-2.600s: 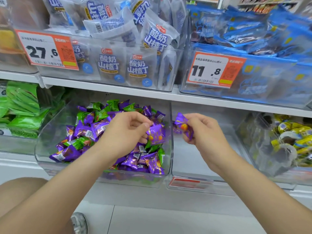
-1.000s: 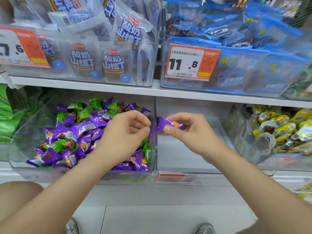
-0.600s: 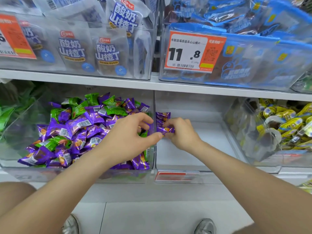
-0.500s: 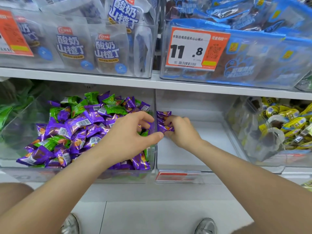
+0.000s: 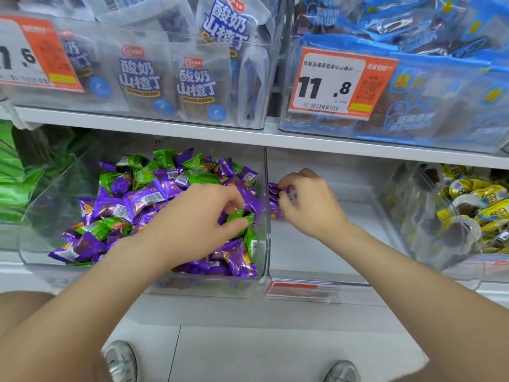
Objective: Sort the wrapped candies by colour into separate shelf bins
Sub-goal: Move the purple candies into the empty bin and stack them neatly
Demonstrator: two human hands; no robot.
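Left hand (image 5: pixel 198 216) into mixed bin (image 5: pixel 49 216), purple candies (image 5: pixel 274 201) in middle bin (image 5: pixel 316 257)

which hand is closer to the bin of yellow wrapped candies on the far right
Right. The right hand sits in the middle bin, directly left of the yellow candies' bin, gripping purple candies. The left hand is further left, over the mixed purple and green pile.
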